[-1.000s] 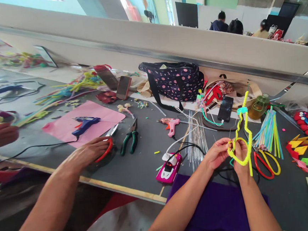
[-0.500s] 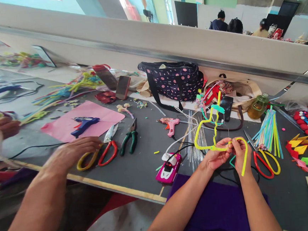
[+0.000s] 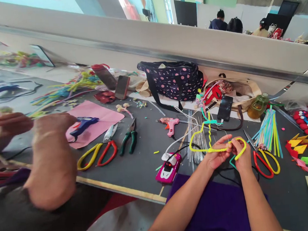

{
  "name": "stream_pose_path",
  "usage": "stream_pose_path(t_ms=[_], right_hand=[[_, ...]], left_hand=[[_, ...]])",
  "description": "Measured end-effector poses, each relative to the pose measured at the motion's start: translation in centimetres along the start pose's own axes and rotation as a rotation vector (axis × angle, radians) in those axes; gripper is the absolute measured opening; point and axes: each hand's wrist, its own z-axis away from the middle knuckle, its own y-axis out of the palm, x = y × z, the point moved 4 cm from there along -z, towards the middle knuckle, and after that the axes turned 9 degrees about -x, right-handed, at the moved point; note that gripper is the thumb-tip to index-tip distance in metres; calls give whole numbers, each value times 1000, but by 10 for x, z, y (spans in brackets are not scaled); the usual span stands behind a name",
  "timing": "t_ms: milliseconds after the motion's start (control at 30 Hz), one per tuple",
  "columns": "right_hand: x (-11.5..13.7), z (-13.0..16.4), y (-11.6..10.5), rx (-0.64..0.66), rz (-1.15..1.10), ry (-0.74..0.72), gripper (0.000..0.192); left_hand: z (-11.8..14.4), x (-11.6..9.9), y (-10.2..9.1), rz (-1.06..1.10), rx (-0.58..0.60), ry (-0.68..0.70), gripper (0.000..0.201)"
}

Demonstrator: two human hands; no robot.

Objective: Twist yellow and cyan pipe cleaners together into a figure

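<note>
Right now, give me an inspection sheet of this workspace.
Surface: dark grey table, crowded.
Job's things: yellow pipe cleaner bent into loops, held above the table.
Clutter: red-and-yellow scissors, green pliers, pink glue gun, wire bundle, spotted bag.
Grippers: left hand and right hand both pinch the pipe cleaner.
Cables: black cable at the pink charger.
Surroundings: a co-worker's hand on the left; people beyond the partition.
</note>
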Motion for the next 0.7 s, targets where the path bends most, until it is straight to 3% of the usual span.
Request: stream_pose_path(t_ms=[100,267,533,700], right_hand=[[-5,-1,-1,14,-22,87,26],[-7,-4,-2,60,-5,110,24],[-9,-2,3,184,30,156,27],[-7,-8,-4,60,15,74,30]], left_hand=[[1,-2,1,-83,-25,27,45],[1,-7,-2,-218,-48,68,46],[-2,-9,-6,-237,-43,98,48],[-3,-9,-5,-203,-37,89,43]])
